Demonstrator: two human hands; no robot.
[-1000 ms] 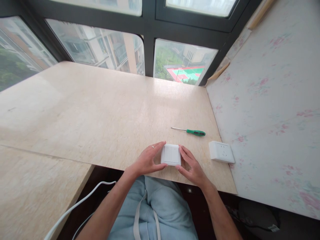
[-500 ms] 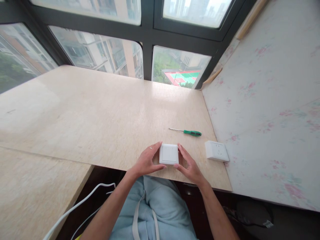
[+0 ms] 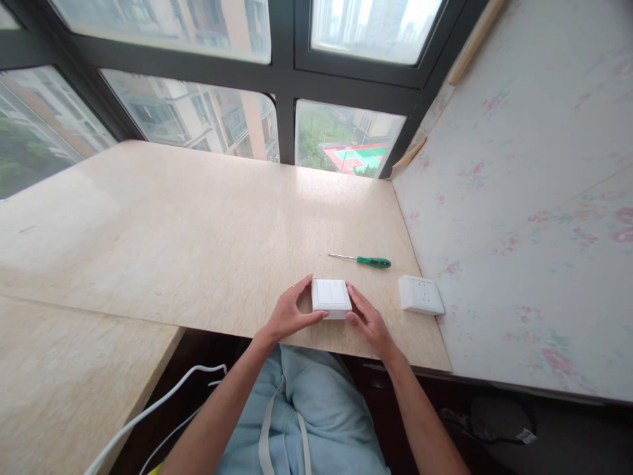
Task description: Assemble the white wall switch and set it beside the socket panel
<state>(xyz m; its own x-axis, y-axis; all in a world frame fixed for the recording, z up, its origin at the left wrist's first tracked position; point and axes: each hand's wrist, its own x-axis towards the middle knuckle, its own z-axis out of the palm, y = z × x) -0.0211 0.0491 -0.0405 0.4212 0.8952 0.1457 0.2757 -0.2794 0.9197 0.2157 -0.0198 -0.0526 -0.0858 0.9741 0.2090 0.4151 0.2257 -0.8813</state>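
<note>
A square white wall switch (image 3: 331, 292) with rocker panels is held between my two hands near the front edge of the counter. My left hand (image 3: 291, 311) grips its left side, the thumb along the near edge and the fingertips at the far left corner. On the opposite side, my right hand (image 3: 370, 323) has its fingers at the far right corner and its thumb by the near right corner. The switch's near side face shows, so it looks slightly tilted. Beyond it lies a screwdriver (image 3: 374, 262) with a green and black handle, its shaft pointing left.
To the right, a white wall socket in a box (image 3: 421, 295) stands on the counter against the flowered wall (image 3: 514, 251). The marble-look counter (image 3: 198, 224) runs back to dark-framed windows (image 3: 287, 86). White cables (image 3: 163, 399) hang at the lower left.
My hands have tipped the switch, so more of its near side shows. The fingers have closed in on its corners. The whole view has shifted slightly; the screwdriver and socket stay in place.
</note>
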